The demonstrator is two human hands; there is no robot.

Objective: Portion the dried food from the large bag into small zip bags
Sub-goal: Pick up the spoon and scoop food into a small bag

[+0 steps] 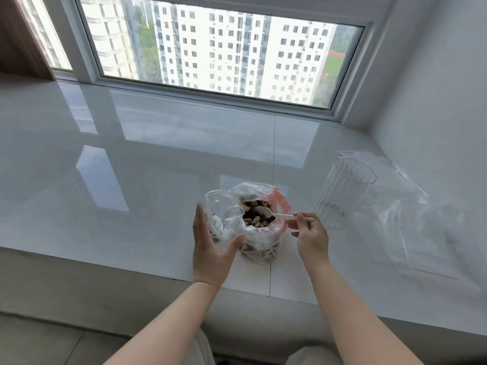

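Note:
A large clear plastic bag (259, 238) with a red-tinted side stands open near the front edge of the white sill, and brown and dark dried food (254, 216) shows inside it. My left hand (210, 248) cups the bag's left side with straight fingers and the thumb against the plastic. My right hand (312, 237) pinches the handle of a white plastic spoon (274, 214), whose bowl sits in the bag's mouth over the food. Small clear zip bags (421, 227) lie flat to the right.
An empty clear plastic cup (340, 193) stands tilted right of the bag. The glossy white sill (131, 167) stretches far left and back to a window (210, 48). A white wall (434, 101) closes off the right side. The sill's front edge runs just below my hands.

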